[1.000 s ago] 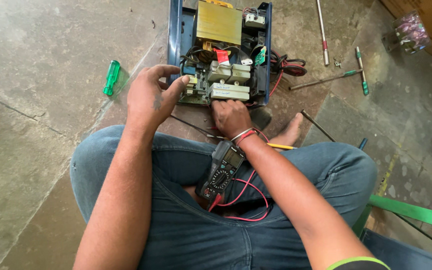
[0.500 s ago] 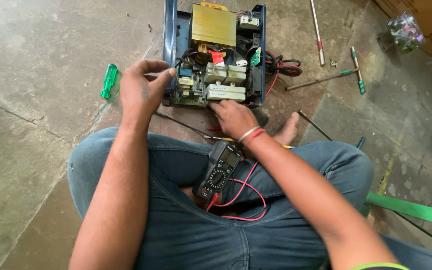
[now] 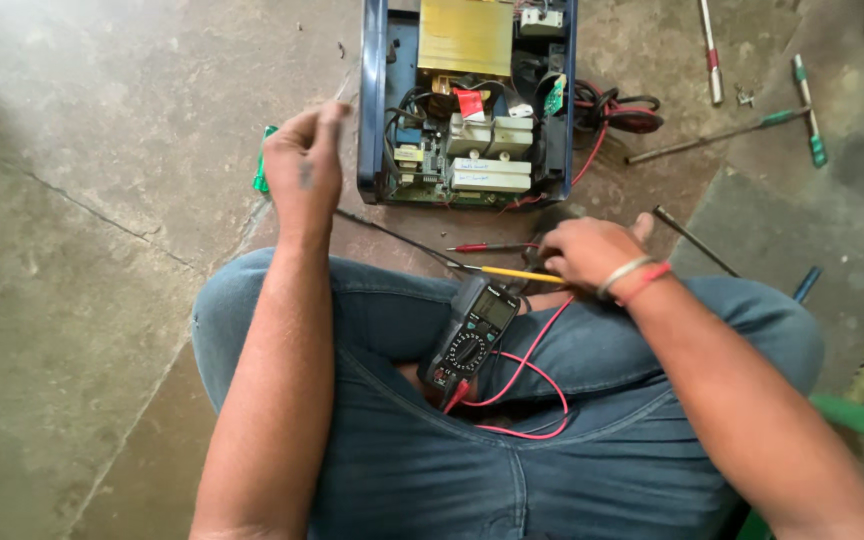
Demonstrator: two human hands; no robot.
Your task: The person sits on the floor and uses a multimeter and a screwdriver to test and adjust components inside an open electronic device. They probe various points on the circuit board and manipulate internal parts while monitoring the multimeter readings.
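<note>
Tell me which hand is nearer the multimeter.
Right. The right hand grips the probes just above the multimeter on the lap; the left hand is farther off, up beside the open blue case.

Bare concrete floor [image 3: 102, 250], grey, stained and scuffed, thin cracks running diagonally at left. Reddish-brown patch of floor [image 3: 652, 190] toward the middle and lower left. Even daylight, soft shadows only. Green plastic edge of a seat [image 3: 862, 420] at lower right. No walls or windows in view.
</note>
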